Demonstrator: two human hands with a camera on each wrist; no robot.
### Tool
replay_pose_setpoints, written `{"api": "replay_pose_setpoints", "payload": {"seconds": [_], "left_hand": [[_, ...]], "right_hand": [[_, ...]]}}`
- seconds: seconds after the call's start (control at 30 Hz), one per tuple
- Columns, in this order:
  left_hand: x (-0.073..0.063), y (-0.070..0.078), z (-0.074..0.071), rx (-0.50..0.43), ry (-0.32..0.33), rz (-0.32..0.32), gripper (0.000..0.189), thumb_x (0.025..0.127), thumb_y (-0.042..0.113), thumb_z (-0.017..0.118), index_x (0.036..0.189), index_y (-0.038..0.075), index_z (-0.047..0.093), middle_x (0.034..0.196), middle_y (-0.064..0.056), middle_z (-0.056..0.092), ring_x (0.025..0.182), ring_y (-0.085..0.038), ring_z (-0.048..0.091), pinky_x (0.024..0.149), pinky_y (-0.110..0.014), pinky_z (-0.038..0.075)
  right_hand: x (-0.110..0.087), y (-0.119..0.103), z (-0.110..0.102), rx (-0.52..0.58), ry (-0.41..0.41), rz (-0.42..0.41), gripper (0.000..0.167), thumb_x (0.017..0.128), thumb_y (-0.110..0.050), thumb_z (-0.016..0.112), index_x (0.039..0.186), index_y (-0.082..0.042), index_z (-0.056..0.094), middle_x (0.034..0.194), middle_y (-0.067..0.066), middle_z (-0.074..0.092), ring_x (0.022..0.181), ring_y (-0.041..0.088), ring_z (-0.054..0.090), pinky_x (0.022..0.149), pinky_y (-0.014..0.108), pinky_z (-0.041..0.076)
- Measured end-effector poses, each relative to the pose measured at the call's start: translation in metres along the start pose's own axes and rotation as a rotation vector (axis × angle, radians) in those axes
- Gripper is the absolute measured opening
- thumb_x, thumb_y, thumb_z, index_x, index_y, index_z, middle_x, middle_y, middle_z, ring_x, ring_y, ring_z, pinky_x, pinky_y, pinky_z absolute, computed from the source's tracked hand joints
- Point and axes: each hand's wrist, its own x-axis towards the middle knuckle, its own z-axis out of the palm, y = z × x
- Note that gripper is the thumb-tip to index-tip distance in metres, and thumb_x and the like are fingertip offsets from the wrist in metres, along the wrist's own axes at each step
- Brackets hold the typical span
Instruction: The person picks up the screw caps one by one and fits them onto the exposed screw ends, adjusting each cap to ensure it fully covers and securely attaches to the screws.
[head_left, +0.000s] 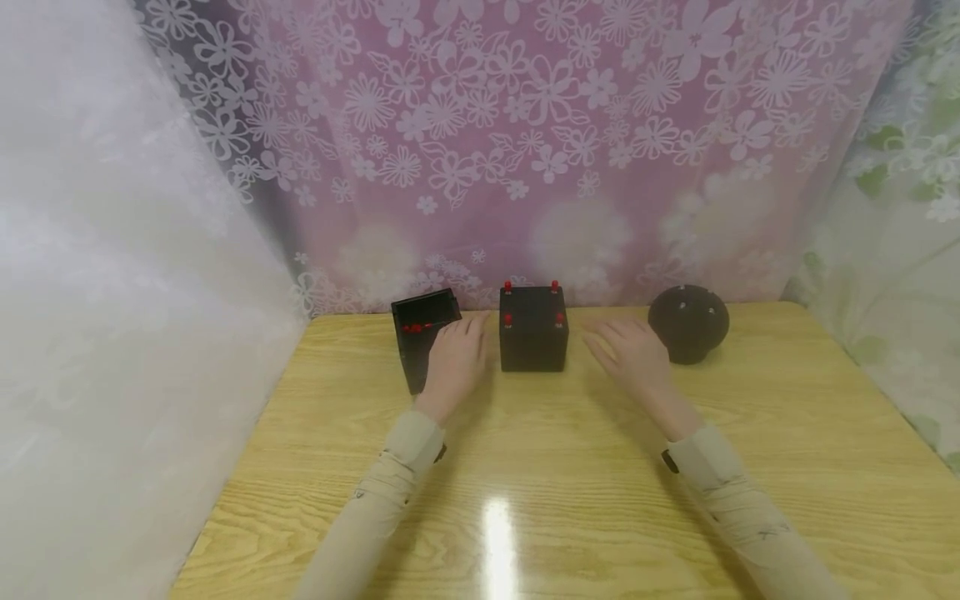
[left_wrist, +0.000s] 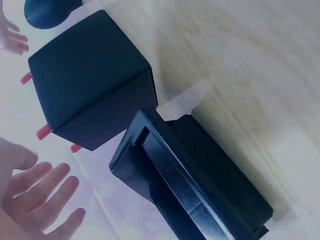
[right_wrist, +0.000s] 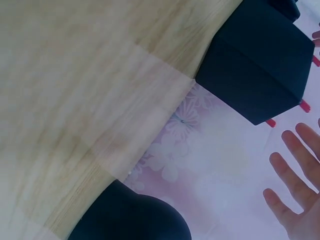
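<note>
A black box (head_left: 533, 342) with red pegs standing at its top corners sits at the back middle of the table. To its left my left hand (head_left: 456, 354) hovers with fingers extended, partly covering an open black bin (head_left: 411, 358) that has small red pieces (head_left: 417, 327) inside. In the left wrist view the left hand (left_wrist: 37, 202) has its fingers spread, holding nothing. My right hand (head_left: 636, 354) is on the box's other side, between it and a round-topped black object (head_left: 688, 325). The right wrist view shows this hand (right_wrist: 302, 192) with straight, spread fingers and nothing in them.
The wooden table (head_left: 540, 467) ends at the back against a pink flowered curtain (head_left: 480, 150). A white curtain (head_left: 135, 333) hangs on the left, and a leaf-patterned one (head_left: 885, 275) on the right. The round-topped object has small light spots on top.
</note>
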Motion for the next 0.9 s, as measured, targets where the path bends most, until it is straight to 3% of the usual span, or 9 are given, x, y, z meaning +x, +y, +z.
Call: {"api": "replay_pose_setpoints", "payload": {"seconds": [0.2,0.33,0.43,0.57,0.77,0.9], "left_hand": [[-0.009,0.007,-0.003,-0.061,0.175,0.034,0.019,0.102,0.015,0.06,0.117,0.007,0.069,0.1,-0.006,0.075,0.085,-0.023,0.07,0.075,-0.036,0.058],[-0.011,0.015,-0.004,-0.09,0.231,0.083,0.019,0.102,0.017,0.061,0.116,0.01,0.071,0.101,-0.004,0.076,0.08,-0.021,0.071,0.066,-0.033,0.059],[-0.01,0.024,-0.006,-0.109,0.24,0.122,0.021,0.102,0.019,0.059,0.119,0.012,0.071,0.106,-0.003,0.076,0.079,-0.02,0.071,0.066,-0.032,0.059],[-0.004,0.04,-0.005,-0.144,0.249,0.159,0.022,0.103,0.019,0.059,0.119,0.011,0.071,0.1,-0.003,0.076,0.075,-0.019,0.07,0.066,-0.031,0.059],[0.01,0.064,-0.002,-0.164,0.245,0.21,0.022,0.104,0.02,0.058,0.12,0.011,0.07,0.09,0.0,0.074,0.073,-0.016,0.067,0.062,-0.028,0.056],[0.022,0.081,0.003,-0.185,0.234,0.242,0.023,0.105,0.02,0.057,0.119,0.008,0.07,0.094,-0.001,0.075,0.077,-0.015,0.068,0.065,-0.026,0.056]], "right_hand": [[-0.011,-0.006,-0.01,0.015,0.061,-0.036,0.017,0.09,-0.019,0.072,0.102,-0.007,0.076,0.098,0.011,0.076,0.087,0.034,0.071,0.079,0.052,0.056],[-0.015,-0.01,-0.018,0.009,0.075,-0.06,0.016,0.09,-0.02,0.072,0.1,-0.008,0.077,0.093,0.009,0.077,0.082,0.031,0.071,0.077,0.051,0.056],[-0.017,-0.012,-0.025,0.006,0.086,-0.072,0.016,0.086,-0.016,0.078,0.099,-0.007,0.077,0.092,0.009,0.077,0.081,0.031,0.072,0.079,0.052,0.057],[-0.024,-0.005,-0.035,-0.002,0.094,-0.069,0.02,0.08,-0.011,0.081,0.098,-0.005,0.077,0.094,0.011,0.077,0.081,0.032,0.072,0.078,0.052,0.057],[-0.033,0.013,-0.05,-0.044,0.093,-0.041,0.022,0.092,-0.022,0.071,0.104,-0.005,0.076,0.098,0.013,0.076,0.081,0.035,0.071,0.073,0.051,0.056],[-0.035,0.025,-0.06,-0.05,0.118,-0.018,0.043,0.105,-0.041,0.054,0.104,-0.003,0.076,0.095,0.013,0.075,0.077,0.036,0.069,0.067,0.051,0.055]]}}
